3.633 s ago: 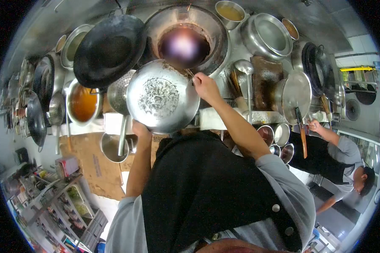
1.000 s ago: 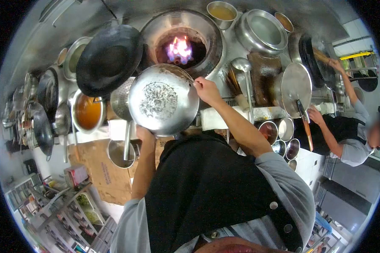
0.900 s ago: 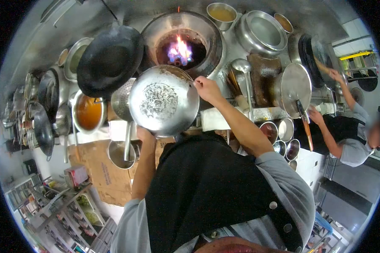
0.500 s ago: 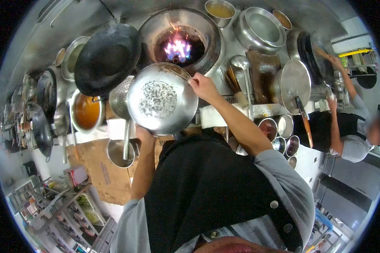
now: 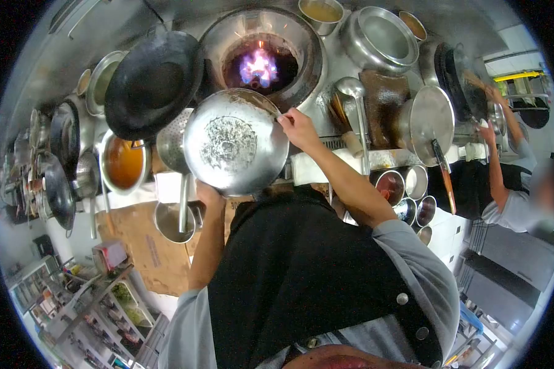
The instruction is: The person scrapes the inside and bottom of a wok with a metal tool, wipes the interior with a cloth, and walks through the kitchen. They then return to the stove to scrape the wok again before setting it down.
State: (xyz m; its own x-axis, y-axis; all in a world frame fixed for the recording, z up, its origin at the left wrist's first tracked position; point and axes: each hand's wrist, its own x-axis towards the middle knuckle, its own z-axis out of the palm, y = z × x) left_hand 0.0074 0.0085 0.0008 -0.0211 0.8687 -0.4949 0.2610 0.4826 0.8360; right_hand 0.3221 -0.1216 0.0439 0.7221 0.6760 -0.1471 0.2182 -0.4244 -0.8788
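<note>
Head view: left hand clenched on the near edge of the wok. The wok was held tilted just in front of the lit burner, beside a black wok. Right hand gripped a thin stick at the wok's far rim.

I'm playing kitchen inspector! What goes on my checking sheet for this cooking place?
Surface: steel cooking range, lit burner with flame.
Job's things: round silver metal wok, stained inside; thin stick at its rim.
Clutter: black round wok, steel pot of orange liquid, perforated steel strainer, steel ladle, small steel bowls.
Hands: left hand grips the wok's near edge; right hand pinches the stick.
Cables: nothing seen.
Surroundings: another person at right; brown cardboard below.
</note>
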